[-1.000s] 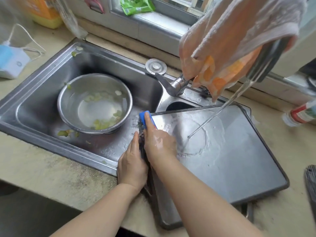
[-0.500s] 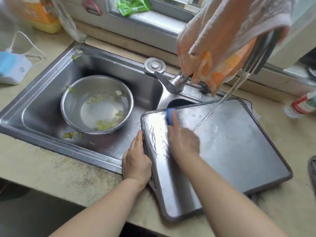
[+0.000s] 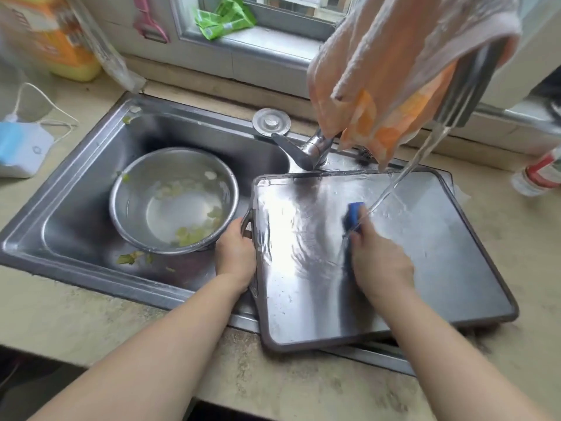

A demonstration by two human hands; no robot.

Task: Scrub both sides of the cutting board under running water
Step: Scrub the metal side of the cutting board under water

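Steel and streaming wet, the cutting board (image 3: 379,253) lies flat over the right basin, your left hand (image 3: 235,253) gripping its handle and your right hand (image 3: 379,265) clutching the blue scrubber (image 3: 355,215) mid-board. Push hard away from that handle grip and the slick board could skid off the sink (image 3: 76,189) rim, or the water stream (image 3: 403,174) beyond your scrubber could splash onto the counter (image 3: 303,387).

The board (image 3: 440,253) lies across the right half of the sink (image 3: 76,189), its near edge over the sink's front rim, with a bowl (image 3: 174,202) in the left basin just beside it. The left hand (image 3: 235,253) is at the board's left edge and the right hand (image 3: 379,265) is on top of it with a sponge (image 3: 355,215) under the stream (image 3: 403,174). Behind the board stands the tap (image 3: 306,147) with a cloth (image 3: 394,71) hung above, and a bottle (image 3: 540,174) lies on the table (image 3: 76,317) to the right.
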